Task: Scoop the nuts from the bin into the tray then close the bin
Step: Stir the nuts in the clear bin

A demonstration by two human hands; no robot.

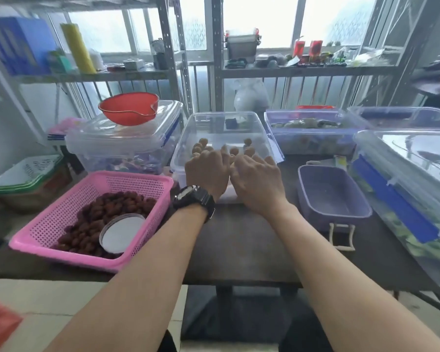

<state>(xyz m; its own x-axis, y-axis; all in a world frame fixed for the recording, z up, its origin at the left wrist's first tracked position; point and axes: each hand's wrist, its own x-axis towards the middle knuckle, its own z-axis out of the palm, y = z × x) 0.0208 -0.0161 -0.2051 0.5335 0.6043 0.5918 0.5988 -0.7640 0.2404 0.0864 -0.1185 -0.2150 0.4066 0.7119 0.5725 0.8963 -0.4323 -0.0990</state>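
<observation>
Just past right hand [258, 182], nuts [247, 142].

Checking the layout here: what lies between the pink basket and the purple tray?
Head view: the left hand and right hand, with their forearms, cross that stretch above bare table; the bin's near end also lies there.

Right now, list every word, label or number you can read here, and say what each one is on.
No text is legible.
Red packets on the shelf: print too blurred to read.
Wristwatch: face washed out by glare, no digits readable.
Pale tag on the table: too blurred to read.
</observation>
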